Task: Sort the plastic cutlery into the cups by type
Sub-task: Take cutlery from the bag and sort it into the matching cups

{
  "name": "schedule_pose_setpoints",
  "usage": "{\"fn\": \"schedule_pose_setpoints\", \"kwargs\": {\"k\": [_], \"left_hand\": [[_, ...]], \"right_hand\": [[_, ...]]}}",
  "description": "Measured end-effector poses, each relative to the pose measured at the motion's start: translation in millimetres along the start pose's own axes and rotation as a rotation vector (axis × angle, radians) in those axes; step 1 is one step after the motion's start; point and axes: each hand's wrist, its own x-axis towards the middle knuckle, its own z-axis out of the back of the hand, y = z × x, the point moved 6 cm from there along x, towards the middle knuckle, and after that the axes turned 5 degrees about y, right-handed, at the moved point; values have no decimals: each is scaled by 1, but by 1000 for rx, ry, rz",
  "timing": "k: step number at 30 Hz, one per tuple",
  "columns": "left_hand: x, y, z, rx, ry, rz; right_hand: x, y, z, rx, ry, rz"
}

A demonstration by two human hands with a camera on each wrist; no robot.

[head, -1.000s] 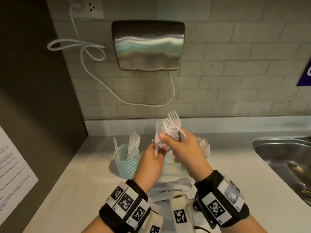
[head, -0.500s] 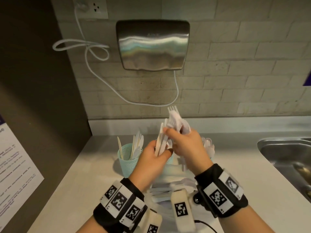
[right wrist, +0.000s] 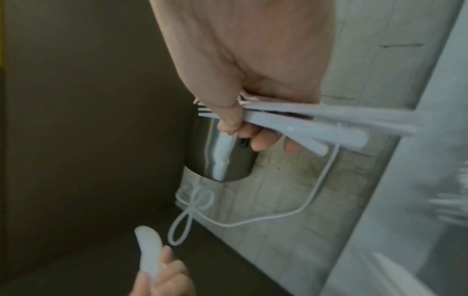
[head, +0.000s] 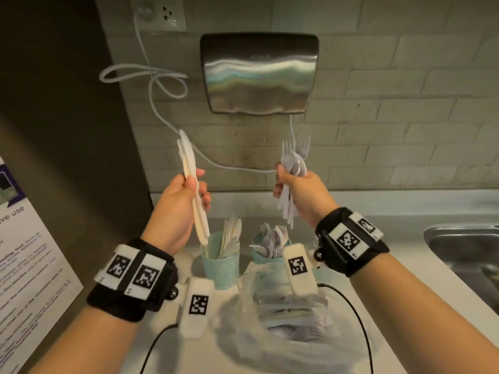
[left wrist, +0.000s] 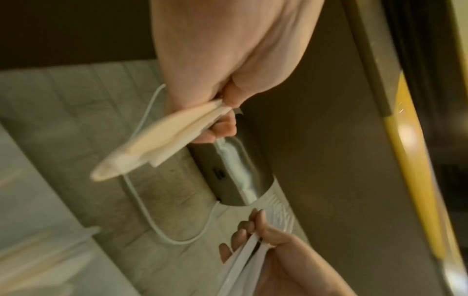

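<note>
We note a glossy brushed-metal hand dryer [head: 259, 74]; below it, matt perforated plastic cups [head: 221, 265] and smooth plastic forks [head: 294, 160].

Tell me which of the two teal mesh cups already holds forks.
The right-hand teal mesh cup, under the right hand; white fork tines stick up from it, while the left teal mesh cup holds knives.

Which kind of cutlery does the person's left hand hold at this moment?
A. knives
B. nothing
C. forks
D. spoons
A: the left hand grips a bundle of flat blades without tines, the knives, while the forks are in the right hand.
</note>
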Motion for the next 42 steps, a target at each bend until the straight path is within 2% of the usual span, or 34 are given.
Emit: {"fn": "schedule_pose_setpoints", "kwargs": {"k": [5, 9, 12, 17, 25, 35, 42], "left_hand": [[24, 42, 16, 206, -111, -62], [33, 81, 19, 309, -92, -41], [34, 105, 19, 336, -35, 26], [32, 134, 25, 446, 27, 187], [25, 148, 25, 773, 137, 355], [24, 141, 26, 738, 97, 316], [28, 140, 30, 711, 92, 277]], "right_hand": [[15, -39, -5, -98, -37, -21], [15, -64, -2, -120, -62, 6], [13, -76, -3, -154, -31, -30], [10, -90, -2, -78, 31, -189], [16, -94, 1, -11, 31, -251], [10, -87, 5, -164, -47, -153], [4, -91, 2, -261, -15, -214]]}}
